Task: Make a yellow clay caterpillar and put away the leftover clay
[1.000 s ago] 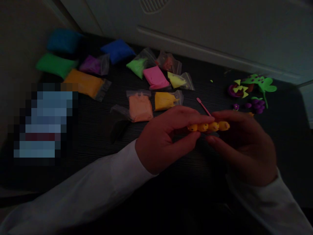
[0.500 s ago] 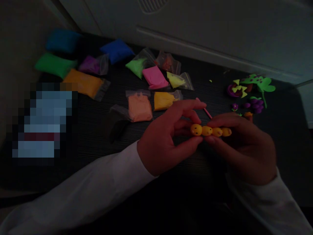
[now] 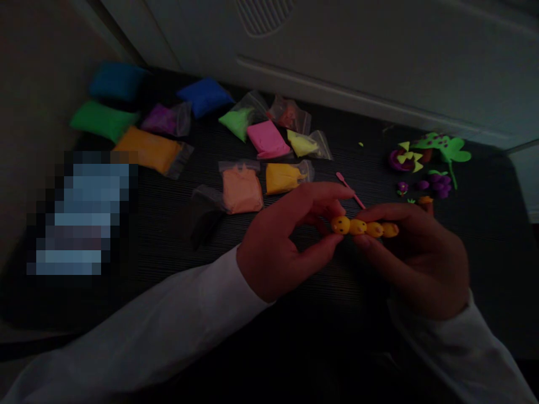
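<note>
Between my hands is a yellow clay figure [image 3: 357,227], a row of several round segments. Small dark eyes and orange bits show on some of them. My left hand [image 3: 286,241] closes thumb and fingertips around the leftmost ball, with its index finger stretched out above. My right hand [image 3: 421,258] pinches the row near its middle between thumb and index finger. Just beyond my fingers, a pink clay tool [image 3: 340,178] lies on the black table [image 3: 295,286], its lower end close to my right index finger.
Bags of coloured clay, among them a pink one [image 3: 266,139], an orange one [image 3: 145,150] and a peach one [image 3: 241,189], lie across the back and left. A blurred-out screen [image 3: 86,219] is at left. Finished clay pieces, such as purple grapes [image 3: 440,184], stand at right.
The view has shifted slightly, so the table things appear a little lower. My left fingertips have slid slightly left along the figure's end ball; my right hand keeps its pinch.
</note>
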Demonstrator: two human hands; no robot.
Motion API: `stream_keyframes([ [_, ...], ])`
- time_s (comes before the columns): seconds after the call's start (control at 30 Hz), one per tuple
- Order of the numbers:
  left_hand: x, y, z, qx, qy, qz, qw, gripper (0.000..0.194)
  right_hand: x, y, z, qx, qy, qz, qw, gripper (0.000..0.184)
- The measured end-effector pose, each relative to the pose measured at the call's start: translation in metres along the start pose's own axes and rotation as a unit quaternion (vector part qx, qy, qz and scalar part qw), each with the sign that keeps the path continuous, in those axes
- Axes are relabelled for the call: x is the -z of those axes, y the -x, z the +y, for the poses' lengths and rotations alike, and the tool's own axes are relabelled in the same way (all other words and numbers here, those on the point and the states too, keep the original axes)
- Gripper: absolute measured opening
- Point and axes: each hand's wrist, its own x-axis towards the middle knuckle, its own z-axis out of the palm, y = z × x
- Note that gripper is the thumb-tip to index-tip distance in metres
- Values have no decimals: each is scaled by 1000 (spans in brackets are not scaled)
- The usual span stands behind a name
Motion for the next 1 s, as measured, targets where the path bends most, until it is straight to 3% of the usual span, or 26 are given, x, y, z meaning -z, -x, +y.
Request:
stream_keyframes([
  [0.37, 0, 2, -2, -28, -15, -9, 999, 44, 1, -1, -1, 0, 2, -2, 1000, 21],
  [0.7, 0, 3, -1, -2, -10, -6, 1000, 44, 1, 0, -1, 13, 18, 5, 1000, 21],
  [1.0, 0, 2, -3, -50, -41, -3, 998, 39, 1, -1, -2, 9, 27, -3, 1000, 20],
])
